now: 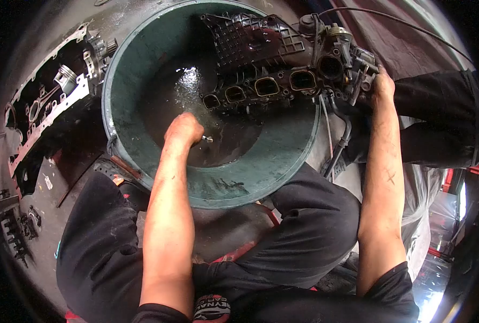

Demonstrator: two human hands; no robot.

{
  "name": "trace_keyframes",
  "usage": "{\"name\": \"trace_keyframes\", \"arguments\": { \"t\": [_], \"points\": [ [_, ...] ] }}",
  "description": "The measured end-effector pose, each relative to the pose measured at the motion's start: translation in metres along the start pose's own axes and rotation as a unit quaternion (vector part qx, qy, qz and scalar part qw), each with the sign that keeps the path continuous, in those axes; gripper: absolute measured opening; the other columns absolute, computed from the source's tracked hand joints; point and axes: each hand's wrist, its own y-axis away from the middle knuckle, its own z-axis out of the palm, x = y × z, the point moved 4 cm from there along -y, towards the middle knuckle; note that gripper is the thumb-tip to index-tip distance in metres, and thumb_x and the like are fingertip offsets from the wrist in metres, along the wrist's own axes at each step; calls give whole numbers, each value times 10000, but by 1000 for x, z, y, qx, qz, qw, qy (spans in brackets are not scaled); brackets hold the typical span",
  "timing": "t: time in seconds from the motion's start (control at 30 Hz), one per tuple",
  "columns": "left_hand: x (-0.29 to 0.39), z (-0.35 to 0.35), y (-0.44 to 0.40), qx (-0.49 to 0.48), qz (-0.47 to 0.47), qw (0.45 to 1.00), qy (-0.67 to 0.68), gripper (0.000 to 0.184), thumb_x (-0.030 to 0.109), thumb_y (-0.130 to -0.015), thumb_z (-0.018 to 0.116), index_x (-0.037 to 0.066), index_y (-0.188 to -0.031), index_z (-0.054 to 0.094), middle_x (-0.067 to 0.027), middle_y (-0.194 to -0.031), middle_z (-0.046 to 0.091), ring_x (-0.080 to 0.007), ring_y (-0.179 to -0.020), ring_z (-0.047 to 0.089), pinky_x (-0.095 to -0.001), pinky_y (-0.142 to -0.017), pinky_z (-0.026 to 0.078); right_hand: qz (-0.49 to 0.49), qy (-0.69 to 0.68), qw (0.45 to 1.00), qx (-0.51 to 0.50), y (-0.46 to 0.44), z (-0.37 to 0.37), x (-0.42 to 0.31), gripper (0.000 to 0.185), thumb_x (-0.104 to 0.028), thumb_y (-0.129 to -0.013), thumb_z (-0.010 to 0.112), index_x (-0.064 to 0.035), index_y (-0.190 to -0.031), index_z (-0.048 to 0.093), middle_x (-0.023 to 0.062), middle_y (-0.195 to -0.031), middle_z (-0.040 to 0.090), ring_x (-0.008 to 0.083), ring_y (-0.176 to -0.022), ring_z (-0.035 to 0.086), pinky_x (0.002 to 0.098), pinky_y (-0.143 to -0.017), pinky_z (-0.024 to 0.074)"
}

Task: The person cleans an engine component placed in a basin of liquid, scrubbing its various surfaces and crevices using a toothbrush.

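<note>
Intake manifold hangs over the tub at one o'clock, right hand clutching its end, left hand clenched round a metal-tipped tool; that lone grip slipping could dunk it!

This looks like a car-engine repair workshop. At left, an opened engine block with a bare piston lies on a stained floor, loose metal parts nearer. A grimy intake manifold is held over a big green tub of murky liquid.
</note>
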Motion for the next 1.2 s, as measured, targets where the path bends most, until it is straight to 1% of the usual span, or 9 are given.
{"name": "trace_keyframes", "arguments": {
  "t": [0.3, 0.4, 0.6, 0.7, 0.73, 0.87, 0.97, 1.03, 1.2],
  "points": [
    [5, 21, -3, -23, 12, 999, -44, 378, 158, -835, 608, 54, -1195, 659, -160, -1279, 616, -314, -1214, 578, -432, -986, 482, 18, -28, 999, -7, 61, 17, -27, 729, -487, -845, 655, 131, -1219, 564, 162, -1183, 636, 243, -1008, 626, 356, -874, 486],
    [10, 25, 6, -32, 5, 999, -36, 395, 156, -837, 608, 50, -1215, 646, -161, -1298, 603, -316, -1224, 569, -435, -994, 477, -39, 116, 992, -8, 62, 18, -36, 798, -573, -798, 653, 128, -1176, 608, 211, -1242, 618, 275, -1113, 595, 336, -976, 420],
    [16, 35, 2, -30, 45, 998, -29, 361, 97, -750, 645, 16, -1098, 697, -184, -1193, 655, -332, -1146, 620, -435, -942, 503, -147, 213, 966, 16, 34, 19, -31, 552, -474, -799, 682, -1, -1083, 710, 124, -1060, 680, 201, -914, 633, 333, -834, 484],
    [15, 39, -1, -18, 48, 998, -28, 349, 81, -713, 655, 6, -1049, 711, -193, -1149, 671, -340, -1113, 636, -436, -920, 511, -195, 268, 944, -1, 44, 22, -38, 560, -478, -822, 654, 8, -1096, 707, 141, -1098, 684, 217, -1000, 619, 325, -896, 452],
    [16, 36, 2, -11, 49, 999, -17, 348, 87, -730, 638, 6, -1062, 707, -194, -1162, 666, -345, -1122, 630, -441, -926, 508, -169, 217, 961, -6, 50, 22, -37, 822, -579, -739, 715, 136, -1135, 628, 273, -1177, 641, 325, -1151, 598, 356, -1017, 401],
    [16, 24, 3, 25, 62, 997, -30, 321, 92, -763, 597, -8, -1047, 707, -209, -1143, 667, -359, -1119, 627, -449, -933, 504, -183, 219, 958, -5, 107, 33, -64, 602, -470, -794, 699, 60, -1078, 679, 168, -1050, 684, 228, -936, 632, 342, -841, 475],
    [22, -5, 14, 18, 98, 995, -4, 287, 83, -767, 579, -38, -993, 708, -259, -1042, 680, -372, -984, 680, -440, -866, 542, -207, 215, 954, -14, 122, 38, -74, 634, -471, -792, 701, 74, -1112, 660, 192, -1087, 685, 237, -981, 644, 346, -867, 471],
    [27, -30, 33, -6, 85, 993, 85, 227, 1, -763, 511, -99, -880, 679, -282, -814, 677, -390, -659, 695, -471, -570, 561, -212, 217, 953, -12, 125, 38, -76, 665, -507, -770, 711, 58, -1118, 662, 225, -1105, 678, 289, -1036, 644, 364, -922, 460],
    [21, -68, 45, -15, 150, 960, 238, 199, 140, -865, 642, -51, -814, 660, -96, -608, 588, -207, -483, 577, -350, -431, 471, -225, 238, 945, 6, 92, 37, -61, 666, -541, -763, 710, 30, -1105, 679, 227, -1104, 682, 311, -1057, 648, 375, -947, 454]
  ]
}}
